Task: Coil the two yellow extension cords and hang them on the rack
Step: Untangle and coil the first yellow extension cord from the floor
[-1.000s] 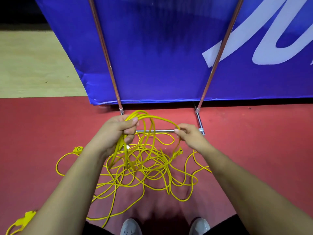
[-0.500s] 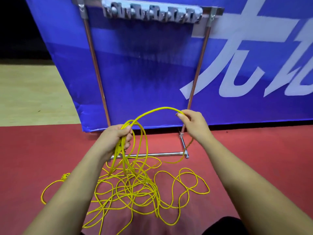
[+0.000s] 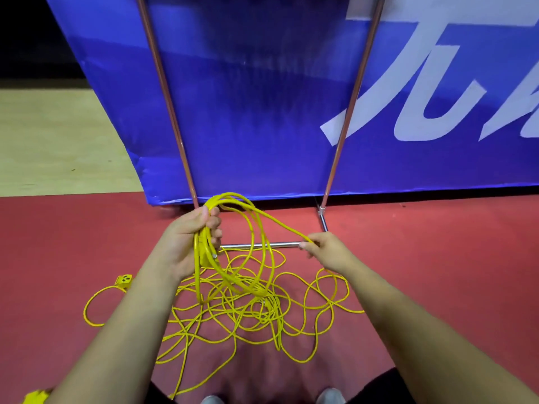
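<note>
My left hand [image 3: 194,238] grips a bundle of yellow cord loops [image 3: 233,205], several turns hanging down from the fist. From the bundle one strand arcs right to my right hand [image 3: 323,249], which pinches it between thumb and fingers. The rest of the yellow extension cord [image 3: 248,310] lies in a loose tangle on the red floor below both hands. A yellow socket end [image 3: 124,279] rests on the floor to the left, and another yellow plug block [image 3: 35,397] shows at the bottom left corner. The rack [image 3: 347,112] shows two copper uprights and a silver base bar [image 3: 259,245]; its hooks are out of frame.
A blue banner [image 3: 262,97] with white lettering stands right behind the rack. Red floor [image 3: 437,258] runs under the cords, with pale wooden floor [image 3: 58,141] at the left beyond it. My shoes [image 3: 329,396] show at the bottom edge.
My right hand has dropped from up near the banner to level with the base bar, drawing out another strand. The view tilted down, so the rack's hook bar left the frame.
</note>
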A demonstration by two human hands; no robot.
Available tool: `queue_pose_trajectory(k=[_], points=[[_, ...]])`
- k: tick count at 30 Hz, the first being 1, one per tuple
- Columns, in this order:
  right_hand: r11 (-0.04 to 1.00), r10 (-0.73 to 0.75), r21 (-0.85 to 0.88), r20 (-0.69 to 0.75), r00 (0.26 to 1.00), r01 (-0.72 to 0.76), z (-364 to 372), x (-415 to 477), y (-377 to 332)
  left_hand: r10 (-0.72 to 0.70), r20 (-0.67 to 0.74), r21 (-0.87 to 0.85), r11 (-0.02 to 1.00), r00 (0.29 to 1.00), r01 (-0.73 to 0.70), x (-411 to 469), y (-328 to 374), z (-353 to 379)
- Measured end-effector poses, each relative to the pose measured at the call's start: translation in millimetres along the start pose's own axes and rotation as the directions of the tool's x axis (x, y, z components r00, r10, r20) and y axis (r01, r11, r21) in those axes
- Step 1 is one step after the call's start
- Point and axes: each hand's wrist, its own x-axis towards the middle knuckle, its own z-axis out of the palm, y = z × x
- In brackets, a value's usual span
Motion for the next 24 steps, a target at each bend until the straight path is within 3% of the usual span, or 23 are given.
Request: queue_pose_trajectory(k=[3,5,6,7,9,11,12,14,16,18,20,22,24], points=[[0.966,0.153,0.206,0.016,0.988,-0.153,25.7,-2.8,33.1,0.038,-0.092,0.054,0.998,0.995,-0.033,4.9,-2.1,-2.6],[0.786,0.295,0.562,0.029,0.955,-0.260,40.1,-1.8,41.3,0.076,-0.110,0.141,0.988,0.991,-0.060,11.4,-6.0,-7.8],[0.663,0.355,0.691,0.047,0.934,-0.287,45.0,0.4,41.8,0.099,-0.114,0.184,0.980,0.988,-0.077,15.8,-8.6,-13.2],[0.616,0.386,0.730,0.048,0.921,-0.296,48.9,4.4,42.3,0.114,-0.119,0.226,0.970,0.986,-0.085,19.6,-10.2,-17.9],[0.738,0.341,0.616,0.011,0.940,-0.275,51.9,13.0,41.4,0.144,-0.153,0.309,0.947,0.978,-0.091,27.0,-11.4,-27.6],[0.951,0.192,0.237,0.052,0.980,-0.199,49.2,18.5,38.2,0.152,-0.175,0.391,0.917,0.973,-0.073,33.2,-11.8,-34.5],[0.988,0.142,0.038,0.165,0.976,-0.150,47.0,20.9,33.6,0.144,-0.182,0.438,0.897,0.973,-0.051,34.9,-12.3,-36.6],[0.984,0.127,-0.168,0.468,0.874,-0.053,40.1,20.3,13.6,0.090,-0.192,0.517,0.856,0.977,0.023,36.5,-16.0,-38.3],[0.993,0.084,-0.115,0.693,0.716,-0.005,33.2,15.6,-15.9,-0.010,-0.178,0.554,0.825,0.984,0.109,37.5,-23.1,-36.4],[0.989,-0.093,0.143,0.773,0.627,-0.030,27.8,10.6,-43.3,-0.128,-0.155,0.578,0.793,0.980,0.195,34.9,-30.5,-30.1],[0.892,-0.264,0.444,0.670,0.694,-0.089,26.4,10.2,-61.0,-0.222,-0.113,0.589,0.770,0.969,0.245,30.8,-37.5,-22.5],[0.759,-0.303,0.644,0.474,0.826,-0.091,26.9,14.3,-68.5,-0.280,-0.065,0.608,0.750,0.958,0.260,27.0,-41.2,-18.3],[0.670,-0.303,0.740,0.342,0.889,-0.057,26.5,19.9,-67.6,-0.287,-0.018,0.607,0.758,0.958,0.239,25.3,-41.0,-17.4]])
